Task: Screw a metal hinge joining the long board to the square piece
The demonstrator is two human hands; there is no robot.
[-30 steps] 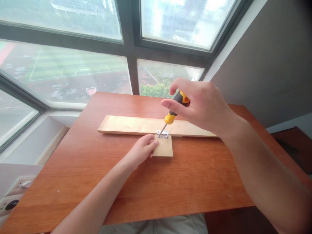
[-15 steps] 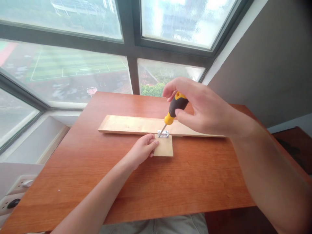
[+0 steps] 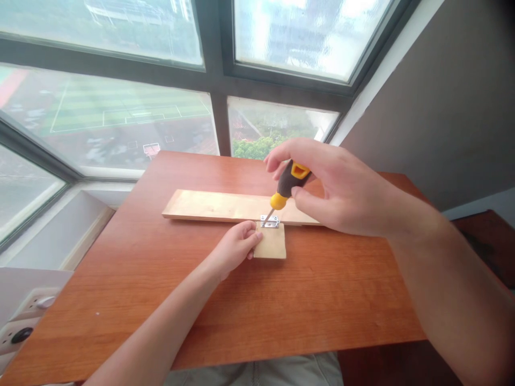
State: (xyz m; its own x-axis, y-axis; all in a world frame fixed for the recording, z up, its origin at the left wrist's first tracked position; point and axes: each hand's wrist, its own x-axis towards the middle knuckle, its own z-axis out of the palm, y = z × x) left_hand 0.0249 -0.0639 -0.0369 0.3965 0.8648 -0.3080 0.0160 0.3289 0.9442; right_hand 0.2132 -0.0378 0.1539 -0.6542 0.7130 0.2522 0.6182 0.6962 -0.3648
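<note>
A small square wooden piece (image 3: 271, 244) is pinched at its left edge by my left hand (image 3: 237, 246). A metal hinge (image 3: 269, 221) spans the joint between this piece and a long pale wooden board (image 3: 217, 205) lying behind it. My right hand (image 3: 330, 187) grips a black and yellow screwdriver (image 3: 288, 182) by its handle, held tilted. The screwdriver's tip meets the left part of the hinge's near leaf; whether a screw head sits under it is too small to tell. The right end of the board is hidden behind my right hand.
The reddish-brown wooden table (image 3: 314, 300) carries the board and the small piece. Windows with a dark frame (image 3: 219, 96) stand beyond its far edge. A grey wall (image 3: 434, 118) is at the right, and sockets (image 3: 24, 321) are at the lower left.
My right hand has dropped slightly and turned the screwdriver handle, so its yellow patch faces me more. My left hand and the wood stay where they were.
</note>
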